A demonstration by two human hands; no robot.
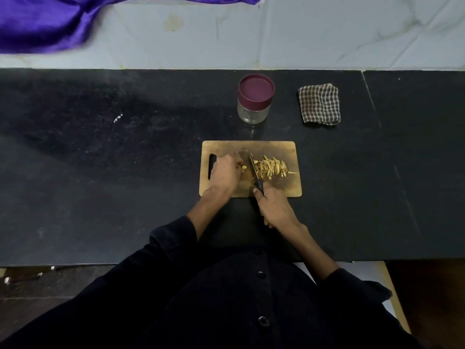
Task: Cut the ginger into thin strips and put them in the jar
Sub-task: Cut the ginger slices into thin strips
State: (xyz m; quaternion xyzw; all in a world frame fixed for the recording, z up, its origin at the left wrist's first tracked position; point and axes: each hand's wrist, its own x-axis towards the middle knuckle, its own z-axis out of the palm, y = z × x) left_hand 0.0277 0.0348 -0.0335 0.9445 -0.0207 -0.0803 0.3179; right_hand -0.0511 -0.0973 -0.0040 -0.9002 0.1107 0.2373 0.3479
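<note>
A wooden cutting board (274, 147) lies on the black counter. A pile of thin ginger strips (271, 168) sits on its right half. My left hand (225, 172) curls over a small remaining ginger piece (243, 168) and holds it down on the board. My right hand (275, 209) grips the black handle of a knife (253, 167), whose blade stands between the piece and the pile. A clear jar (253, 113) with a maroon lid (256, 88) screwed on stands behind the board.
A folded checked cloth (319, 104) lies to the right of the jar. The black counter (113, 172) stretches wide on both sides. Purple fabric (37, 23) hangs at the back left against the pale tiled wall.
</note>
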